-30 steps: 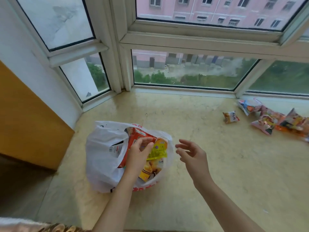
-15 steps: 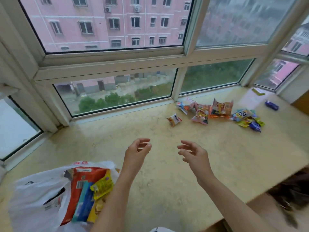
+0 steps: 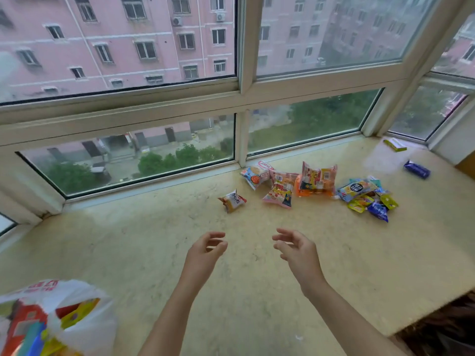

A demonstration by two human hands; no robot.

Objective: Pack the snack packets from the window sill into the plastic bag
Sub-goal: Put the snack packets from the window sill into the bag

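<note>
**Operator:** Left hand (image 3: 205,249) and right hand (image 3: 298,250) both hover empty over the window sill (image 3: 154,247), fingers loosely curled, gripping nothing. I take the plastic bag (image 3: 84,325) as my landmark: it sits at the near left, mouth agape, several packets already inside.

**Inspector:** And the rest of the stock?

**Operator:** Well apart from the bag, far right of it, against the window. Nearest to the bag is a lone small packet (image 3: 232,200); beyond lie a pink packet (image 3: 279,194), an orange-backed one (image 3: 317,179) and a heap of small sachets (image 3: 367,196). A blue wrapper (image 3: 417,169) lies farthest off.

**Inspector:** Recommendation?

**Operator:** I judge the reach is in hand. I'd take the lone packet first, pinching the crimped edge, then gather the sachets in a cupped scoop so none slip.
</note>
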